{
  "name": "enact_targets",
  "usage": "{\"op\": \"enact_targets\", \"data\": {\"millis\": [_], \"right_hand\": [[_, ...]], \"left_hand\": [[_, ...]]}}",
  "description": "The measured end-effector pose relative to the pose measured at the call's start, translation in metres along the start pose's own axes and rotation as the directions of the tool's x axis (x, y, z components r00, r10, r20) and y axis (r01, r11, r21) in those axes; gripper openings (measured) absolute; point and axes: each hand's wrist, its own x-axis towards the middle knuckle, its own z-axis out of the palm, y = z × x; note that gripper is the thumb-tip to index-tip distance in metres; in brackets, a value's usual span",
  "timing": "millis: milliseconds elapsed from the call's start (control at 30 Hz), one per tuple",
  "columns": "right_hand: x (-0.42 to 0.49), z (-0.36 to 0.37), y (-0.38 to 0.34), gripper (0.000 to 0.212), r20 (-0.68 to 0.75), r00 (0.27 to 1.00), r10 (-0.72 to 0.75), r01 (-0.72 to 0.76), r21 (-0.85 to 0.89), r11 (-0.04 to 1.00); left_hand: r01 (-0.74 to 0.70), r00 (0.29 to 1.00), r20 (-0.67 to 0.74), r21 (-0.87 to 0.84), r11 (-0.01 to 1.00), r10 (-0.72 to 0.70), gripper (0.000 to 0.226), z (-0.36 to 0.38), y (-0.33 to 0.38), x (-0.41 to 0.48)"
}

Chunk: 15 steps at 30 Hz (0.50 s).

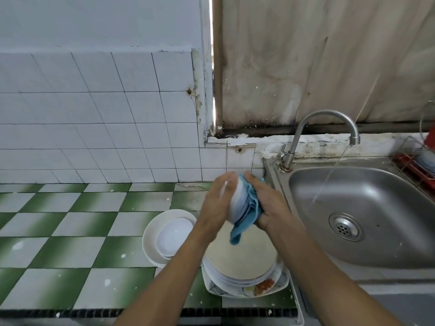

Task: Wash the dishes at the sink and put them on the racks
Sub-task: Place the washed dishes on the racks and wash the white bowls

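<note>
My left hand (217,203) holds a white bowl (237,201) on edge above the counter, just left of the sink (367,208). My right hand (268,205) presses a blue cloth (249,217) against the bowl's other side; a tail of the cloth hangs down. Below my hands a stack of plates (240,264) rests on a patterned square plate (263,287). To its left a small white bowl sits inside a larger white bowl (150,236). Water runs from the tap (329,128) into the steel sink.
A red dish rack (416,165) with a plate stands at the far right behind the sink. The counter (70,243) has green and white checked tiles. White wall tiles rise behind it.
</note>
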Motion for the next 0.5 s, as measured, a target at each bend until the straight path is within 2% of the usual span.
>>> {"op": "enact_targets", "data": {"millis": [33, 67, 100, 133, 167, 200, 233, 300, 333, 367, 400, 433, 500], "right_hand": [[-0.005, 0.005, 0.005, 0.035, -0.021, 0.997, -0.078, 0.077, -0.03, 0.997], [-0.013, 0.01, 0.014, 0.03, -0.052, 0.979, -0.197, 0.189, -0.134, 0.973], [-0.022, 0.013, 0.024, 0.025, -0.032, 0.93, -0.366, 0.342, -0.291, 0.893], [-0.032, 0.012, 0.033, 0.022, 0.091, 0.836, -0.541, 0.522, -0.438, 0.732], [-0.038, 0.005, 0.043, 0.026, 0.288, 0.719, -0.632, 0.67, -0.53, 0.52], [-0.04, -0.004, 0.05, 0.039, 0.497, 0.62, -0.607, 0.76, -0.574, 0.305], [-0.037, -0.02, 0.052, 0.06, 0.67, 0.55, -0.498, 0.796, -0.602, 0.07], [-0.02, -0.052, 0.05, 0.096, 0.865, 0.438, -0.243, 0.729, -0.5, -0.468], [-0.01, -0.063, 0.047, 0.1, 0.91, 0.392, -0.136, 0.644, -0.377, -0.665], [-0.004, -0.071, 0.045, 0.098, 0.922, 0.382, -0.07, 0.567, -0.293, -0.77], [0.001, -0.075, 0.044, 0.094, 0.915, 0.399, -0.055, 0.524, -0.277, -0.805], [0.005, -0.077, 0.045, 0.092, 0.899, 0.433, -0.068, 0.514, -0.308, -0.801], [0.007, -0.075, 0.052, 0.095, 0.852, 0.509, -0.123, 0.485, -0.402, -0.776]], "left_hand": [[0.012, 0.999, 0.043, 0.005, 1.0, -0.012, 0.055, 0.005, 0.0, -0.001], [0.036, 0.996, 0.08, -0.048, 0.998, -0.032, 0.057, 0.009, 0.0, -0.002], [0.089, 0.99, 0.121, -0.141, 0.986, -0.072, 0.054, 0.011, 0.004, -0.002], [0.161, 0.98, 0.154, -0.252, 0.954, -0.125, 0.049, 0.012, 0.012, -0.003], [0.257, 0.961, 0.18, -0.32, 0.912, -0.208, 0.045, 0.01, 0.019, -0.003], [0.366, 0.927, 0.216, -0.351, 0.862, -0.305, 0.044, 0.005, 0.026, 0.0], [0.471, 0.878, 0.259, -0.321, 0.822, -0.402, 0.047, 0.0, 0.03, 0.003], [0.615, 0.775, 0.313, -0.171, 0.77, -0.549, 0.063, -0.011, 0.032, 0.007], [0.642, 0.742, 0.324, -0.092, 0.761, -0.587, 0.068, -0.015, 0.032, 0.008], [0.666, 0.712, 0.331, -0.036, 0.745, -0.62, 0.071, -0.017, 0.029, 0.008], [0.691, 0.678, 0.342, 0.003, 0.723, -0.65, 0.072, -0.018, 0.028, 0.006], [0.703, 0.662, 0.336, 0.031, 0.711, -0.67, 0.074, -0.016, 0.027, 0.004], [0.691, 0.687, 0.298, 0.014, 0.723, -0.663, 0.072, -0.013, 0.025, 0.001]]}}
